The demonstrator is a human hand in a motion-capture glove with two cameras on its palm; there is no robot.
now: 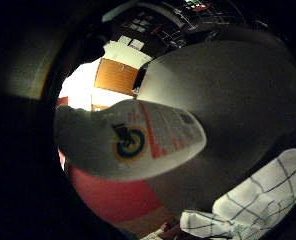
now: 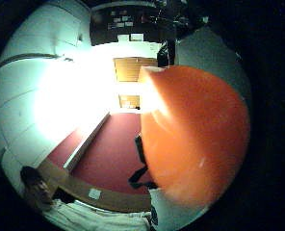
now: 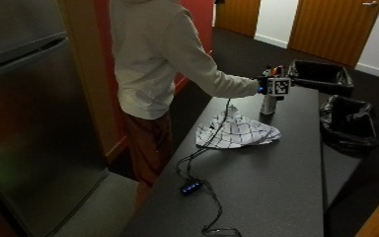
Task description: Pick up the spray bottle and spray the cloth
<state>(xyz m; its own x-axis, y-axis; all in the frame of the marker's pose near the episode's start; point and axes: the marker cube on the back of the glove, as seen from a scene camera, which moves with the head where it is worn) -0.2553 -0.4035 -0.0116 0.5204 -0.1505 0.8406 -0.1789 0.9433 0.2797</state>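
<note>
A person in a pale hooded top stood at a long dark counter (image 3: 288, 163) whose matte top was finely speckled. The gloved right hand (image 3: 266, 83) was held out over the far end of the counter, around the neck of a spray bottle (image 3: 268, 101). Its fingers were wrapped about the top of the bottle, though the individual fingers could not be made out in the outside view. Whether the bottle's base touched the counter or hung just above it could not be told.

The bottle was a white plastic one with an orange trigger head (image 2: 195, 139), smooth and rounded, which filled much of the thumb-side palm view. A printed label with a ringed blue and yellow emblem was seen on the white body in the little-finger-side palm view.

A white cloth (image 3: 237, 131) checked with thin dark lines lay crumpled in soft folds on the counter, near the bottle and on the person's side of it.

Behind the counter, two bins lined with glossy black bags (image 3: 347, 118) were set on dark carpet. A brushed steel refrigerator (image 3: 32, 123) stood at the near side, and wooden doors (image 3: 334, 27) closed off the far wall.
</note>
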